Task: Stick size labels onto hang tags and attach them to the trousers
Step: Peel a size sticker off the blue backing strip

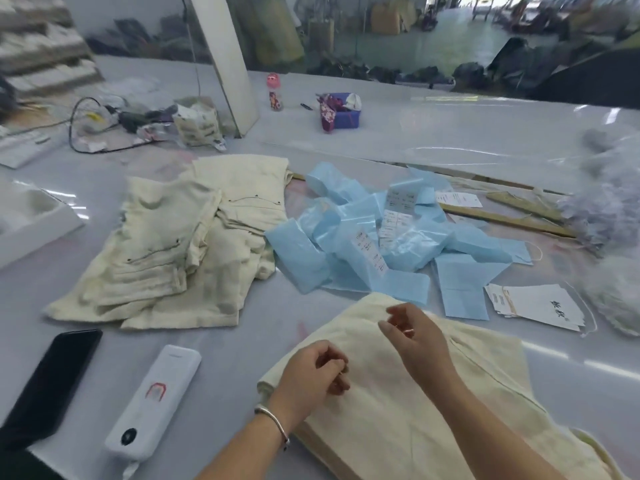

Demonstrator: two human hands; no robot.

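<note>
A folded pair of cream trousers (398, 410) lies at the near edge of the table under both hands. My left hand (311, 375) hovers over its left part with the fingers curled, pinching a small gold-coloured piece too tiny to name. My right hand (414, 332) is above the waistband end and pinches a similar thin piece between thumb and fingers. White hang tags (540, 304) with strings lie stacked to the right. Behind them, label strips on blue backing paper (377, 244) sit in a loose heap.
A pile of cream trousers (180, 244) lies at centre left. A black phone (48, 382) and a white power bank (156, 400) lie near left. A white tray (31, 220), wooden rulers (502, 216), plastic bags (606, 209) and a blue box (341, 112) ring the area.
</note>
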